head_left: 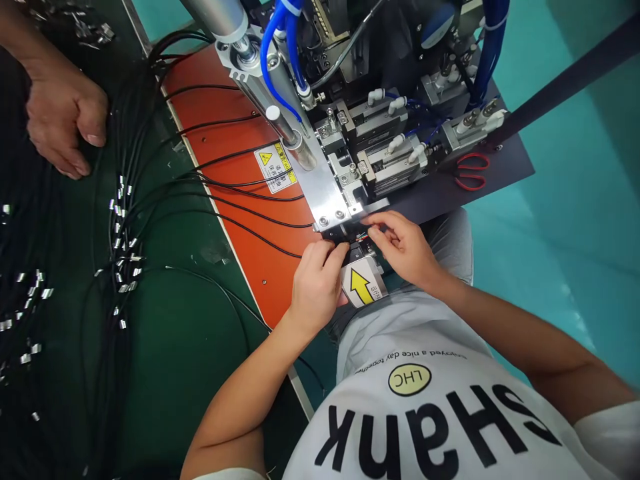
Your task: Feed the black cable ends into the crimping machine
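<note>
My left hand [317, 283] is closed at the front of the machine, its thumb and forefinger pinched together; a black cable [265, 237] runs in under it. Opposite, my right hand [405, 247] has thumb and forefinger close together at the tips of thin coloured wires [362, 237]. The exact grip on these wires is partly hidden. Between both hands sits a small machine head with a plate bearing a yellow arrow [361, 287]. Just above the fingers is the machine's metal plate [323, 193].
Bundled black cables with shiny metal ends [123, 253] lie on the green table [200, 333] at left. Another person's hand [67, 120] rests beyond them. Red-handled scissors [473, 171] lie on the dark base. Blue air hoses [493, 53] rise behind the clamps.
</note>
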Available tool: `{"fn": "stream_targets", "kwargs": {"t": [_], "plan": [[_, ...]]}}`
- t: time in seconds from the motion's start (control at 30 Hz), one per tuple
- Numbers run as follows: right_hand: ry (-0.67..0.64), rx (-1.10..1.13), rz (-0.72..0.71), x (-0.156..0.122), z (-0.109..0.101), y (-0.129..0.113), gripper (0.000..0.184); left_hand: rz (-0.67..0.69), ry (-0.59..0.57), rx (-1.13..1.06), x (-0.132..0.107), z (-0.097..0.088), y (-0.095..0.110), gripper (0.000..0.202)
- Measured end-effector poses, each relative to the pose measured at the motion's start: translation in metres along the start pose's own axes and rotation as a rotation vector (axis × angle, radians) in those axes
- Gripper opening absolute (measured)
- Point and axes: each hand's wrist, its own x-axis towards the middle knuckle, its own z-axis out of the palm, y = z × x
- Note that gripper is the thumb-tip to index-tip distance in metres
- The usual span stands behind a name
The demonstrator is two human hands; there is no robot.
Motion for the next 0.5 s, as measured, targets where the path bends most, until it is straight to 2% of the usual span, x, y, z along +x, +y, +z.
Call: {"fn": "stream_targets", "kwargs": {"t": [0.07, 0.1, 0.3, 0.37, 0.5], "plan": [[0.015, -0.072, -0.072, -0.005, -0.002, -0.002, 0.02, -0.005, -0.001, -0.06, 0.0, 0.001, -0.001, 0.032], [0.013, -0.074, -0.061, -0.006, -0.002, -0.001, 0.02, -0.007, 0.001, -0.074, 0.0, 0.002, -0.002, 0.031], [-0.11, 0.19, 0.213, 0.01, 0.007, 0.014, 0.03, -0.02, -0.002, -0.09, -0.001, 0.003, -0.003, 0.032], [-0.133, 0.233, 0.24, 0.014, 0.01, 0.016, 0.031, -0.025, -0.003, -0.091, -0.001, 0.003, -0.003, 0.032], [-0.089, 0.24, 0.231, 0.015, 0.012, 0.015, 0.025, -0.032, -0.012, -0.11, -0.002, 0.003, -0.003, 0.032]]}}
